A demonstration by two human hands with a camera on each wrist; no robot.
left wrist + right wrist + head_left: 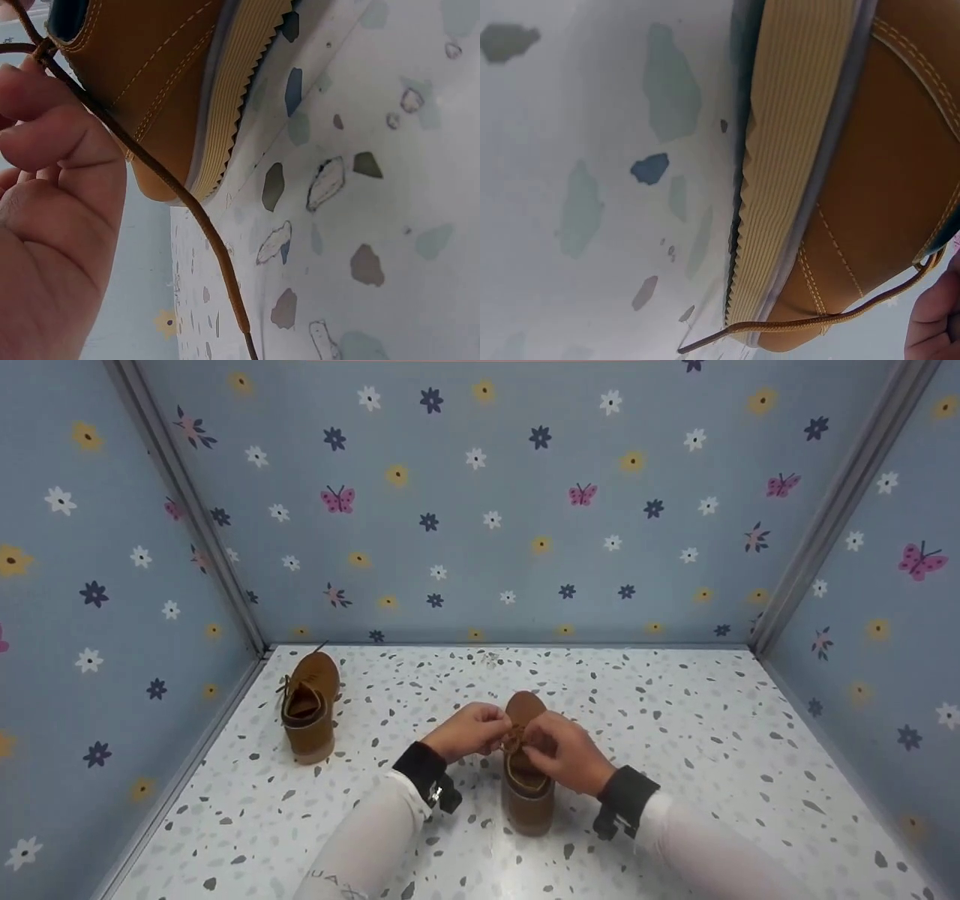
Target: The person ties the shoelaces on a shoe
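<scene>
A brown lace-up shoe stands on the speckled surface, toe pointing away and heel toward me. At its throat my left hand pinches the brown shoelace from the left side. My right hand grips the lace from the right, thumb and fingers curled over the opening. In the left wrist view the shoelace crosses itself at the fingertips, and one end hangs down past the sole. Another lace end trails over the shoe's side in the right wrist view, where only part of the hand shows at the edge.
A matching brown shoe stands at the far left, its lace ends loose. Blue flowered panels close off the back and both sides of the white speckled surface. Black bands with small cameras sit on both wrists.
</scene>
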